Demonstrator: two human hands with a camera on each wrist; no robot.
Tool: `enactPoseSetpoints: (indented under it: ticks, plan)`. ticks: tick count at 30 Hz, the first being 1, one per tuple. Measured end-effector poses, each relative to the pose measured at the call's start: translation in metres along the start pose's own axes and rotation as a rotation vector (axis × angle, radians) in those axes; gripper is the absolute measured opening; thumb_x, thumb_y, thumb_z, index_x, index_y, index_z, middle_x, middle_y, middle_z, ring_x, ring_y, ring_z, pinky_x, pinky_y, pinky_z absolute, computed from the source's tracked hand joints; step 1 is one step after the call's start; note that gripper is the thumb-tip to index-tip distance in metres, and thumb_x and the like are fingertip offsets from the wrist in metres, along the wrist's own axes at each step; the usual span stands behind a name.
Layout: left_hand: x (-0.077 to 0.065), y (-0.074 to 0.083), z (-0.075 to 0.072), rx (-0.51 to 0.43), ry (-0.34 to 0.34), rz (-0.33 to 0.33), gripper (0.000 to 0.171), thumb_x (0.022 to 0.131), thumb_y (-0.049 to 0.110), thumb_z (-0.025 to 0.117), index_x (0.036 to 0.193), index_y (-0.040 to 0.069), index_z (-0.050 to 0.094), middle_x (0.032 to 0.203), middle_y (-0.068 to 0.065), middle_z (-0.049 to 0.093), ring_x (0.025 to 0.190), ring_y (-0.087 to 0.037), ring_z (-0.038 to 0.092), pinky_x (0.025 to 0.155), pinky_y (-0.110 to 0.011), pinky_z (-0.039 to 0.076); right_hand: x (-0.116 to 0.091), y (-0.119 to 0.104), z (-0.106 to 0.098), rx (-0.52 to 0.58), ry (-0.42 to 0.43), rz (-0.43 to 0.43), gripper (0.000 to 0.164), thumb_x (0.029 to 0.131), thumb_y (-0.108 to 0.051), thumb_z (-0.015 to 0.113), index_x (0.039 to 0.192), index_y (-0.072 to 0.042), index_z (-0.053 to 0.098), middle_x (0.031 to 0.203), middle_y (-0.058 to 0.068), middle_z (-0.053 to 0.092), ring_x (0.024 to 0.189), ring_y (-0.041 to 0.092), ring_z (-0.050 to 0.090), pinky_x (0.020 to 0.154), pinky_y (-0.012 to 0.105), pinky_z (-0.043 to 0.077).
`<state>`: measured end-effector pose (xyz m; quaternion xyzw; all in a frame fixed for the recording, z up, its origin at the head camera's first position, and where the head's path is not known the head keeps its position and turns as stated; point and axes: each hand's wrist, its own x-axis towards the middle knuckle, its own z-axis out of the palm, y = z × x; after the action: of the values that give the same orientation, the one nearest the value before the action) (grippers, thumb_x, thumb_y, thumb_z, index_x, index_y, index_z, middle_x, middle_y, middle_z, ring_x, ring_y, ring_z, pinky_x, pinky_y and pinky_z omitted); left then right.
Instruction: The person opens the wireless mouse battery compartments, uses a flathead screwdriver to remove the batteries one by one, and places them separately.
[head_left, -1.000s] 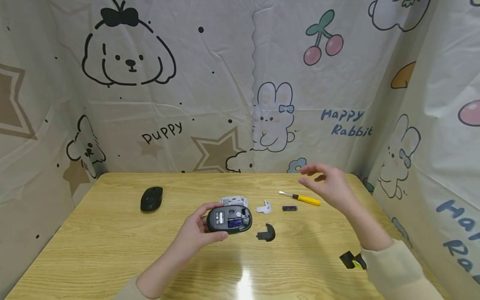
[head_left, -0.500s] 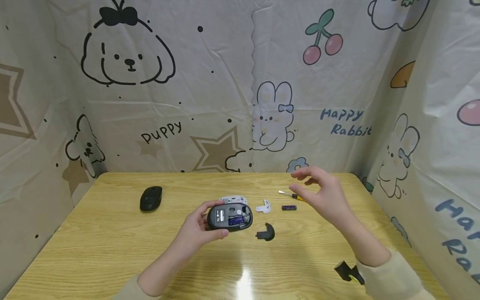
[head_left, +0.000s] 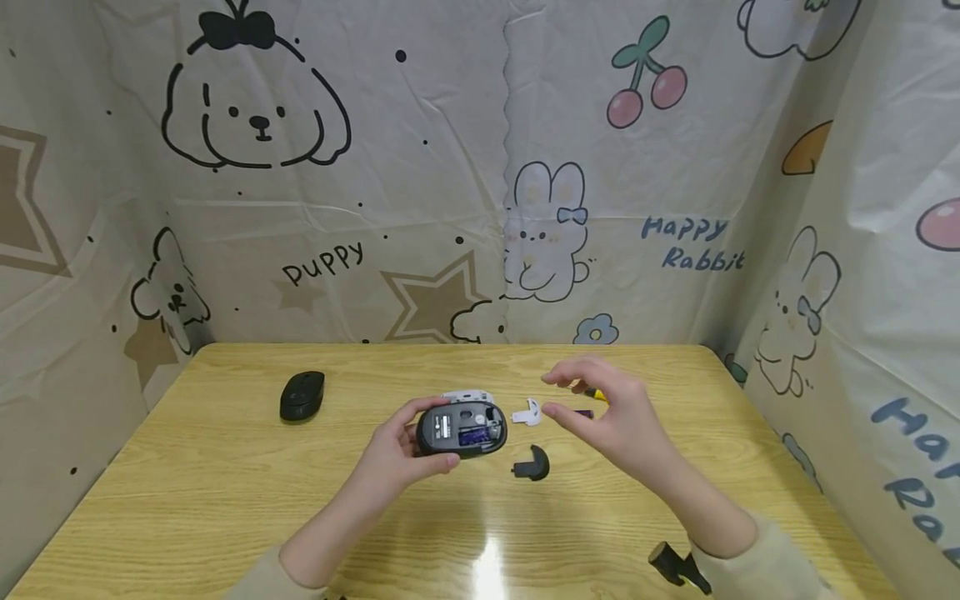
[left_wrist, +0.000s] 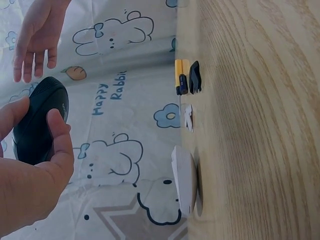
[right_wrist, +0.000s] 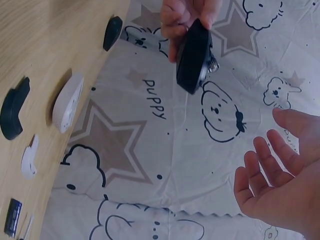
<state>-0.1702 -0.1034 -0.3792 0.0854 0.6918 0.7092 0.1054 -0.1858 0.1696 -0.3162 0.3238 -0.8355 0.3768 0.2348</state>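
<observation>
My left hand [head_left: 408, 446] grips a black computer mouse [head_left: 442, 442] by its end, raised over the table with its underside facing me. A dark blue battery [head_left: 474, 436] lies in the mouse's uncovered compartment. My right hand [head_left: 611, 421] is in the air to the right, fingers loosely bent and parted, holding nothing. In the right wrist view, a gap shows between this right hand [right_wrist: 277, 175] and the held mouse [right_wrist: 194, 57]. On the table between the hands are a white battery cover [head_left: 532, 413] and a black battery cover [head_left: 534, 464].
A white mouse [head_left: 471, 396] lies upside down behind the held one. Another black mouse [head_left: 302, 397] stands at the left. A loose battery [left_wrist: 183, 84] and a yellow-handled screwdriver [left_wrist: 178, 70] are partly hidden behind the right hand in the head view. A black object [head_left: 675, 567] appears beside the right sleeve.
My right hand has moved left and down, toward the held mouse, and now covers much of the screwdriver and loose battery. The left hand keeps its grip, with the mouse raised very slightly.
</observation>
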Motion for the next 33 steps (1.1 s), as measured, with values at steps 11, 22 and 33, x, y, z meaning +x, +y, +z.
enactPoseSetpoints:
  ticks: [11,22,33]
  plan:
    - [0.001,0.001,0.002,-0.002,0.0,-0.003,0.072,0.075,0.006,0.078,0.137,0.013,0.044,0.13,-0.022,0.052,0.11,-0.028,0.059,0.085,-0.036,0.055,-0.004,-0.005,0.025,0.096,-0.109,0.031,0.029,0.079,-0.018,0.077,0.106,-0.021,0.067,0.106,-0.008,0.066,0.092,0.011,0.058,0.073,0.026,0.051]
    - [0.002,-0.003,0.001,0.004,-0.021,0.019,0.072,0.076,0.008,0.078,0.138,0.013,0.042,0.131,-0.022,0.052,0.109,-0.026,0.059,0.084,-0.032,0.055,-0.008,0.002,0.045,0.089,-0.167,-0.002,0.027,0.078,-0.022,0.078,0.103,-0.018,0.068,0.102,-0.009,0.066,0.09,0.005,0.056,0.071,0.027,0.053]
    - [0.003,-0.006,0.003,-0.002,-0.03,0.015,0.07,0.076,0.006,0.077,0.137,0.015,0.044,0.133,-0.024,0.05,0.107,-0.026,0.06,0.083,-0.031,0.055,-0.011,0.006,0.053,0.062,-0.209,0.013,0.022,0.079,-0.021,0.077,0.099,-0.022,0.069,0.101,-0.011,0.063,0.087,0.006,0.054,0.07,0.021,0.051]
